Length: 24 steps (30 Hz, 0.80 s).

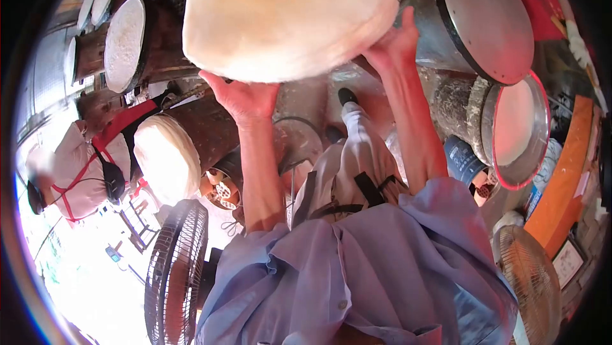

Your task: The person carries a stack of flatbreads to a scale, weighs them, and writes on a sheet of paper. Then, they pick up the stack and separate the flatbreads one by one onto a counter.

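Disc (pixel 290 20): pale, broad face up toward my view, long axis roughly left to right, slightly higher at its right end; far edge cut off by my view.
Disc position: held out ahead of my body, above the floor, among the drums.
Left hand (pixel 247 99): I have it grasping the near rim from below, left of centre; most fingers are hidden.
Right hand (pixel 394 48): I have it grasping the right part of the rim, one digit sticking up beside it.
Drums: I see a grey round top (pixel 489 20) at upper right, a red-rimmed basin (pixel 549 125) below it, and a pale round slab (pixel 167 159) at left.
Fans: one (pixel 177 275) at lower left, another (pixel 529 275) at lower right.
Person (pixel 80 169): at left, red straps over a pale top.
Writing: marks on the blue tub (pixel 463 159) and white sheet (pixel 567 262) are too small for me to read.
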Each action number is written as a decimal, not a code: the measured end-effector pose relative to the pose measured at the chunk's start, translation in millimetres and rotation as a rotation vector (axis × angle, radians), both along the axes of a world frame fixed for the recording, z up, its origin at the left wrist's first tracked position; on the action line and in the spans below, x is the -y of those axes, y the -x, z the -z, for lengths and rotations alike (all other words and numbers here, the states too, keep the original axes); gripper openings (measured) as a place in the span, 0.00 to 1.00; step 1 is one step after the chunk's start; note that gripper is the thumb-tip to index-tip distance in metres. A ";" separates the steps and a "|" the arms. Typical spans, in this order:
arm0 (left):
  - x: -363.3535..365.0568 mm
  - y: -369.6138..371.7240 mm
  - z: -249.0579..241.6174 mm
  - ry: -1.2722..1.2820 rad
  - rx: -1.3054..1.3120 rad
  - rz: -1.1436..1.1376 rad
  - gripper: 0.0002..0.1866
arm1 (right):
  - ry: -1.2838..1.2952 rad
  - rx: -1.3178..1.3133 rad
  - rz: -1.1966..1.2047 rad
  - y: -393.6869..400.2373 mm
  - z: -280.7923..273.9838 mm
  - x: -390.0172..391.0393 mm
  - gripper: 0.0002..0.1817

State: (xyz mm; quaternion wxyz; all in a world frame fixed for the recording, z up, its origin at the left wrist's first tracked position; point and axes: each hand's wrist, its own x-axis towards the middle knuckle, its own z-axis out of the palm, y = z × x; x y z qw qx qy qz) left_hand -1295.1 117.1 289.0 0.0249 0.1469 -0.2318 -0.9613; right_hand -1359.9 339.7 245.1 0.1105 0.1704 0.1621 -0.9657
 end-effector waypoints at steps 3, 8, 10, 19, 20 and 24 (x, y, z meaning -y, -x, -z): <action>13.6 10.3 16.4 0.139 -0.031 -0.121 0.44 | -0.133 -0.075 0.022 8.2 -8.7 0.8 0.44; 28.1 26.5 21.1 0.137 -0.096 -0.168 0.38 | -0.033 -0.032 0.028 19.7 -10.5 -6.5 0.43; 45.3 34.7 25.7 0.096 -0.139 -0.115 0.37 | -0.067 -0.023 0.050 27.0 -12.5 -7.3 0.42; 84.7 47.3 41.1 -0.119 -0.334 -0.018 0.34 | -0.217 0.031 0.004 34.2 -5.2 -17.8 0.44; 85.4 52.0 40.5 0.155 -0.223 -0.094 0.35 | -0.191 0.029 -0.006 31.7 -5.8 -20.0 0.45; 116.6 87.0 45.0 0.207 -0.157 0.065 0.37 | -0.201 0.004 0.007 31.0 -4.0 -21.8 0.47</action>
